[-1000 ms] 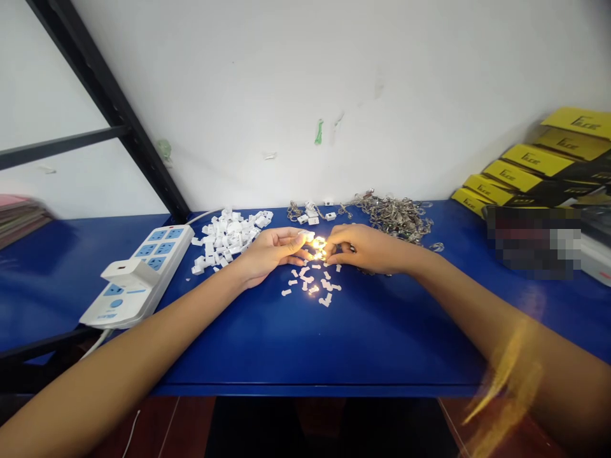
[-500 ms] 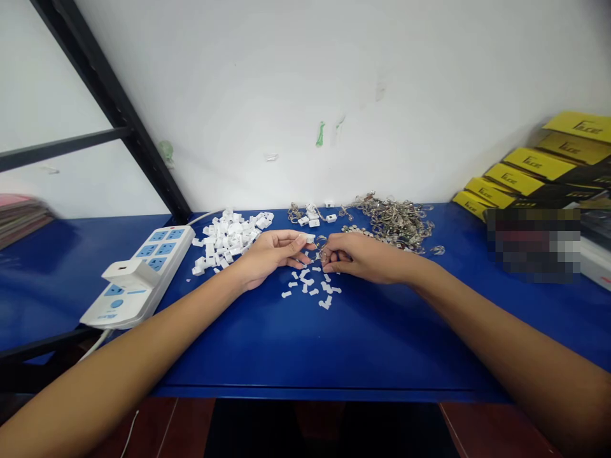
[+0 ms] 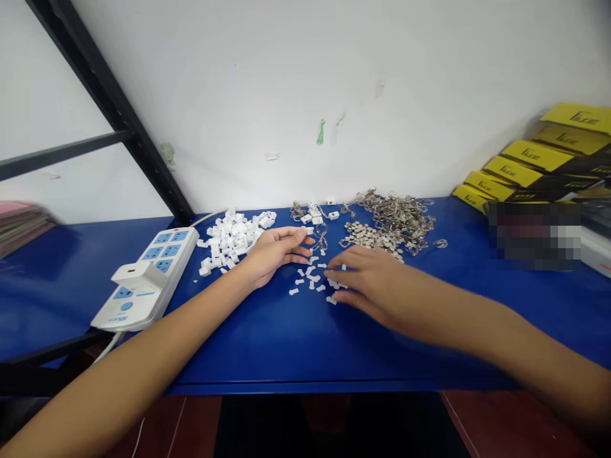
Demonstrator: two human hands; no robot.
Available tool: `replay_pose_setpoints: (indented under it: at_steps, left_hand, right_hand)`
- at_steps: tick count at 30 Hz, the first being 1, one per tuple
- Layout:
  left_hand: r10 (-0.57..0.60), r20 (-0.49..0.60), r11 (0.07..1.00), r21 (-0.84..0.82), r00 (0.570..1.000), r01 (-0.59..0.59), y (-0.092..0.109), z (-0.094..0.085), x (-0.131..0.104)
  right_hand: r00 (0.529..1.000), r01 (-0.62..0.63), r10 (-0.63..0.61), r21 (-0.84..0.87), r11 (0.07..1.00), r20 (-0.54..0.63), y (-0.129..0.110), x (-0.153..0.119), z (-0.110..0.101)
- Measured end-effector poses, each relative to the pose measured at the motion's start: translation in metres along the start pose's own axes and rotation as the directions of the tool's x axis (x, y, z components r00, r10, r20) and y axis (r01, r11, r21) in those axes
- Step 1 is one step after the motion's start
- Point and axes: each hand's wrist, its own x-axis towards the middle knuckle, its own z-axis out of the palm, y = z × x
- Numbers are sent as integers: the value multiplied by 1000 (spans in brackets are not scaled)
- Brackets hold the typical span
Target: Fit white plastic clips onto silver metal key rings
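Between the thumb and fingers of my left hand (image 3: 277,252) is a small white plastic housing (image 3: 309,231). A thin looped cord or wire (image 3: 322,236) hangs beside it and seems joined to it. My right hand (image 3: 360,277) is open, its fingers apart, over the right side of some scattered small white tabs (image 3: 312,275) on the blue table. Whether its fingertips touch a tab is unclear. A heap of white plastic housings (image 3: 233,236) lies left of my left hand. Behind my right hand are small round metallic pieces (image 3: 367,235) and a tangled heap of looped cords (image 3: 398,216).
A white power strip (image 3: 150,273) with a plugged-in adapter (image 3: 139,277) lies on the left. Several white housings (image 3: 315,216) sit near the wall at the back. Yellow-and-black boxes (image 3: 518,172) are stacked at the right. A black metal frame (image 3: 109,95) rises at the left.
My right hand has left the looped cord near my left hand, moved right and towards me, and opened over the tabs. My left hand keeps its hold on the white housing.
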Motion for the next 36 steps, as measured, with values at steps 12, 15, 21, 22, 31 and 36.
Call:
replay_pose_setpoints:
  at_steps: [12, 15, 21, 22, 31, 36]
  left_hand:
    - [-17, 21, 998, 56, 1000, 16, 3, 7, -2]
    - [-11, 30, 997, 81, 999, 9, 2, 6, -2]
    - [10, 66, 994, 110, 998, -18, -3, 2, 2]
    - [10, 70, 994, 112, 998, -18, -4, 2, 3]
    - [-1, 55, 993, 117, 998, -5, -1, 6, 0]
    - [0, 42, 991, 136, 999, -6, 0, 7, -1]
  right_hand:
    - [991, 61, -87, -232, 971, -104, -67, -55, 24]
    - [986, 63, -97, -239, 969, -135, -78, -56, 26]
    - [985, -22, -21, -246, 969, -170, -93, -70, 41]
    - [982, -21, -26, -241, 970, -188, -93, -72, 43]
    - [965, -99, 34, -243, 965, -260, -102, -69, 51]
    - [957, -113, 37, -252, 961, -286, -104, -68, 53]
